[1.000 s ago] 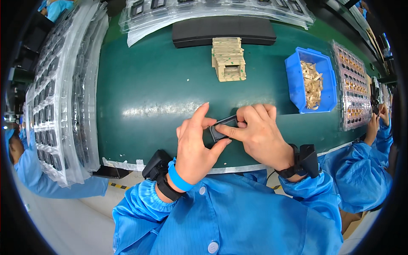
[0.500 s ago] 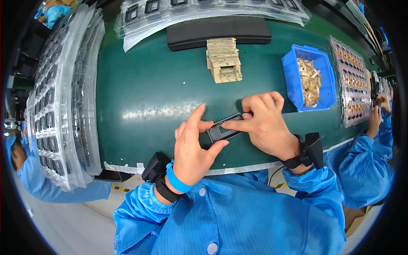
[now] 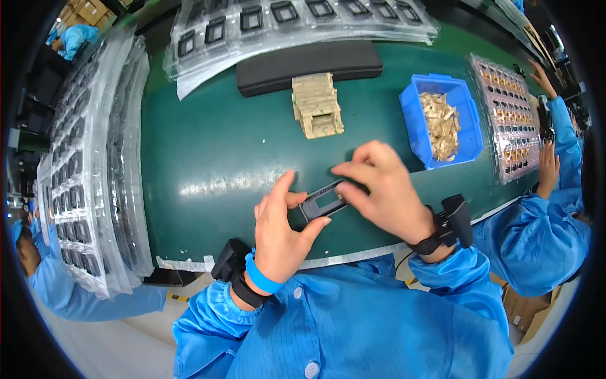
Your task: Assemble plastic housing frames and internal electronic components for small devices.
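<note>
A small black rectangular frame point(image 3: 310, 209) with an opening in its middle lies slanted over the green tabletop. My left hand point(image 3: 278, 221) grips its left end, the thumb at the near edge and fingers at the far edge. Above the frame's right end is my right hand point(image 3: 385, 189), slightly blurred. Its index finger is stretched out and apart from the thumb, and the thumb tip overlaps the frame's right end. Nothing shows between those two fingers. Beyond the hands stands a stack of tan paper-like frames point(image 3: 317, 104) with square cutouts.
A blue bin point(image 3: 411, 120) of tan strips stands right of the stack. A long black block point(image 3: 309, 63) lies behind it. Clear trays of black frames point(image 3: 284, 35) are at the back; more stacked trays point(image 3: 95, 170) stand left. A parts tray point(image 3: 508, 120) and a co-worker's hand point(image 3: 548, 169) are right.
My right hand has lifted its index finger off the frame and spread it from the thumb. My left hand keeps its hold. The whole view has shifted slightly.
</note>
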